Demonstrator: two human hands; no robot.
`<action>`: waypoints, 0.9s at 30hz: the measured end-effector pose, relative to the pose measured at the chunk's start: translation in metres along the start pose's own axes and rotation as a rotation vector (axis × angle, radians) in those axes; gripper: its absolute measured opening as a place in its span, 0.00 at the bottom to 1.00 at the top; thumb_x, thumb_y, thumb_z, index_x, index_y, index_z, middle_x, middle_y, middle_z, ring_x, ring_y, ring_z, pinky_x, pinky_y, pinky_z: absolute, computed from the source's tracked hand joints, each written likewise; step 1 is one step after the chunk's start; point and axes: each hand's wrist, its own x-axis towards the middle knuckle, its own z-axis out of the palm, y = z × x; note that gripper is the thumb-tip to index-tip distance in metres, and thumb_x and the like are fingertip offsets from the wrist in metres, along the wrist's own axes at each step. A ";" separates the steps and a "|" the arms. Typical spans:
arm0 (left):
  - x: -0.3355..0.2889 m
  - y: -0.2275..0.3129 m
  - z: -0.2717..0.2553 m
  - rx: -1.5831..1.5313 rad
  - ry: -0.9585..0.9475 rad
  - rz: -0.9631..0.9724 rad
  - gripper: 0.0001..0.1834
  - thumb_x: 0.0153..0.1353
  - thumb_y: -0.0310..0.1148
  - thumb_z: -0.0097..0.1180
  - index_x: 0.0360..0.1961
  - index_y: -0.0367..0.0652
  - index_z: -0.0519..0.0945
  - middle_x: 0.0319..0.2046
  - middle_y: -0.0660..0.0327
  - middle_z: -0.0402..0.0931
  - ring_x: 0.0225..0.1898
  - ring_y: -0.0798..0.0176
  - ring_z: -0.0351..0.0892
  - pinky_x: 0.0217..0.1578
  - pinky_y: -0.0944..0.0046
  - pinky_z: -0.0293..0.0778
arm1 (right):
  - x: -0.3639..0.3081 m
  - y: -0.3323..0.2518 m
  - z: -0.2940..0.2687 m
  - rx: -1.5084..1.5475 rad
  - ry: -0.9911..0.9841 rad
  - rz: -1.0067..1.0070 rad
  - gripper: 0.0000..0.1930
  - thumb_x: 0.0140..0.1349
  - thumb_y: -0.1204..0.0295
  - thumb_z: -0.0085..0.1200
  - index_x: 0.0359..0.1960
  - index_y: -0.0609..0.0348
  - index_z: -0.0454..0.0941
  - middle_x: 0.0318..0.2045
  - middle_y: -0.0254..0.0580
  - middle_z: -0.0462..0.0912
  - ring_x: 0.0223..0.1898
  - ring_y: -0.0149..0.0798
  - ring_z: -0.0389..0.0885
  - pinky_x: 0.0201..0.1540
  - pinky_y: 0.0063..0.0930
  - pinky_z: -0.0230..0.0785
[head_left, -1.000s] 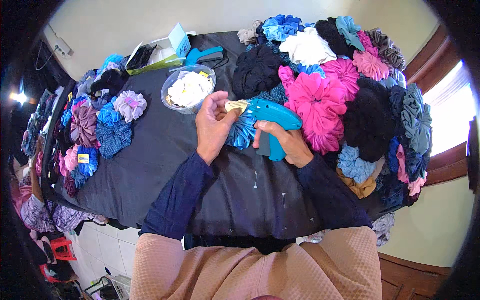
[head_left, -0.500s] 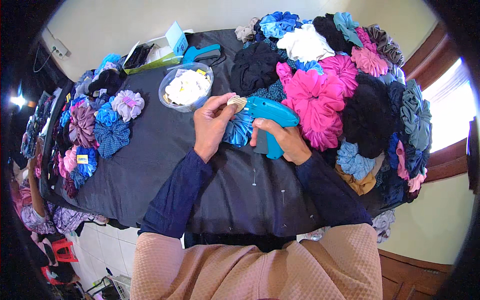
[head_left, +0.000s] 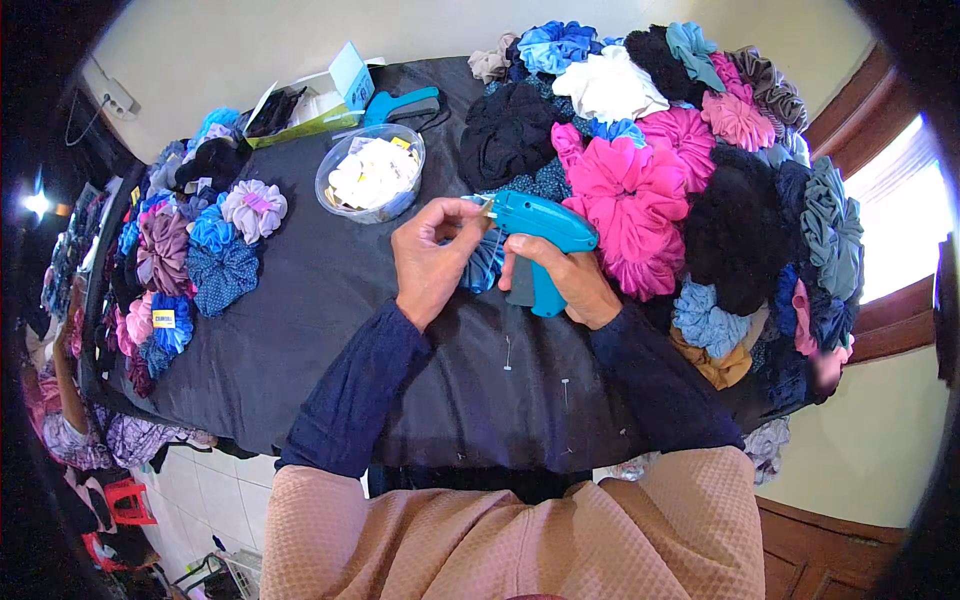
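While the right hand (head_left: 575, 280) wraps its fingers around the handle of a smooth, hard-plastic teal tagging gun (head_left: 545, 222) in the head view, the left hand (head_left: 435, 255) pinches a small, flat tag (head_left: 487, 208) between thumb and fingertips at the gun's nose. The tag is turned nearly edge-on, and whether the needle passes through it is too small to tell. Just below the nose, partly hidden by the hands, sits a glossy blue scrunchie (head_left: 484, 262) with fine pleats fanning outward; whether the left hand also grips it, I cannot tell.

Beyond the left hand stands a round, clear plastic tub (head_left: 385, 208), heaped with pale paper tags (head_left: 372, 172). Behind it are a second teal tool (head_left: 400, 105), with a dark part beside it, and an open box (head_left: 352, 75) of thin card in light blue and green. On the right rises a pile of gathered fabric rings: a ruffled, softly shining pink scrunchie (head_left: 628, 205), a fuzzy black scrunchie (head_left: 735, 225) and a crumpled white scrunchie (head_left: 610, 88). The left pile includes a puckered lilac scrunchie (head_left: 253, 211) and a dotted blue scrunchie (head_left: 222, 277). Thin plastic fasteners (head_left: 507, 355) with tiny crossbars lie on the faintly creased black tablecloth (head_left: 330, 300).
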 end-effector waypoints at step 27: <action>0.013 -0.010 -0.018 0.820 -0.101 0.429 0.12 0.56 0.36 0.62 0.39 0.43 0.83 0.43 0.61 0.80 0.46 0.57 0.74 0.47 0.58 0.63 | -0.002 -0.013 -0.008 0.020 -0.072 -0.011 0.19 0.59 0.60 0.54 0.44 0.63 0.74 0.31 0.45 0.79 0.30 0.38 0.82 0.37 0.32 0.75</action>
